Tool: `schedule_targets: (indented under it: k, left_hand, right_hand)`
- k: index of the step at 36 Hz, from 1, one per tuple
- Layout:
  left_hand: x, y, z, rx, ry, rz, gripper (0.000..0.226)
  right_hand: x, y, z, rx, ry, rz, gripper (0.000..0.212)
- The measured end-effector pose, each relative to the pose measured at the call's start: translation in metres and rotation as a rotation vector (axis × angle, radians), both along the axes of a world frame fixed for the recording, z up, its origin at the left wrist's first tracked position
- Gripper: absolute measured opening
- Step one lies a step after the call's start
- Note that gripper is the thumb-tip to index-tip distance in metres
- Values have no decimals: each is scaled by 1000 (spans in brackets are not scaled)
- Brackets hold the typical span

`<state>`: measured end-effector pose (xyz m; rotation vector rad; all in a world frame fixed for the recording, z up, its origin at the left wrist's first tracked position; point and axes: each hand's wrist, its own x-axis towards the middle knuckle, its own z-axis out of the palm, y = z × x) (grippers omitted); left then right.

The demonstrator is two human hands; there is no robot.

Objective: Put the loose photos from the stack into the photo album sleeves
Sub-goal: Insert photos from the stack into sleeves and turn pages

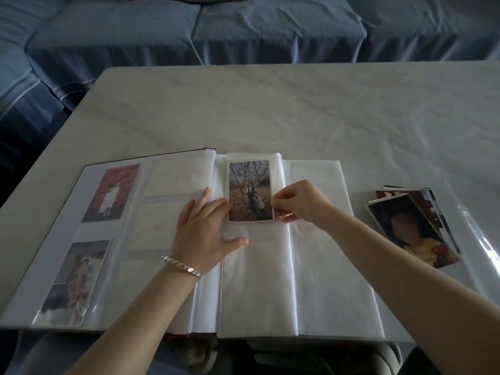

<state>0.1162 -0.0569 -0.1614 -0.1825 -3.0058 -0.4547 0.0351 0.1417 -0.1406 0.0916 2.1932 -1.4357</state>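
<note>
My right hand (pixel 300 204) pinches the tree photo (pixel 250 190) by its right edge, at the top sleeve of the album (pixel 319 266). My left hand (pixel 205 234) presses flat beside it, fingers straight. The loose stack (pixel 414 226) lies near the table's (pixel 270 109) right edge.

Dim soft daylight, wide-angle edge distortion

The photo album (pixel 319 266) lies open at the near edge of the counter (pixel 270 109), with the stack (pixel 411 226) of loose photos just to its right and the sofa (pixel 243 28) behind. My left hand (pixel 205 228) rests flat by the fold, left of the photo (pixel 250 190) on the right page, whose right edge my right hand (pixel 300 203) pinches. Two sleeved photos (pixel 112 192) sit on the left page, one behind the other.
</note>
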Motion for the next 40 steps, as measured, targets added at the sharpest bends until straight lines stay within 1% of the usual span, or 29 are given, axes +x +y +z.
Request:
schedule_targets:
  k: [3,7,9,12,16,20,23,25,28,32,33,34,36,37,40]
  left_hand:
    - [0,0,0,1,-5,1,75]
    - [0,0,1,4,-16,-3,74]
    - [0,0,1,15,-13,-3,74]
    - [0,0,1,25,-7,3,74]
    - [0,0,2,13,-13,-2,72]
    - [1,1,2,3,-20,-6,65]
    - [2,2,2,-6,-22,-16,59]
    - [2,2,2,21,-11,-14,55]
    - [3,2,3,18,-17,-23,54]
    - [2,3,4,19,-28,-15,60]
    - [2,3,4,21,-28,-8,59]
    - [2,4,4,20,-26,-2,57]
    - [1,4,3,14,-30,6,56]
    - [1,4,3,13,-37,6,56]
    - [1,3,4,15,-60,8,65]
  right_hand:
    - [-2,-2,-3,78,75,16,21]
    - [-5,-4,-7,25,62,-85,17]
    - [-5,-4,-8,26,78,-96,17]
    - [-4,-6,-9,76,108,-68,10]
    - [-3,-7,-10,115,171,-30,7]
    - [1,-1,-9,115,205,32,15]
    - [12,11,-7,118,302,65,14]
    - [25,26,-6,187,413,82,16]
    - [44,56,-3,384,593,60,19]
    - [59,97,7,648,745,31,19]
    - [60,106,7,716,719,42,24]
    - [61,115,7,793,652,52,33]
    - [64,129,5,946,465,42,55]
    - [65,134,3,1006,391,40,61]
    - [71,139,-1,1156,256,99,61]
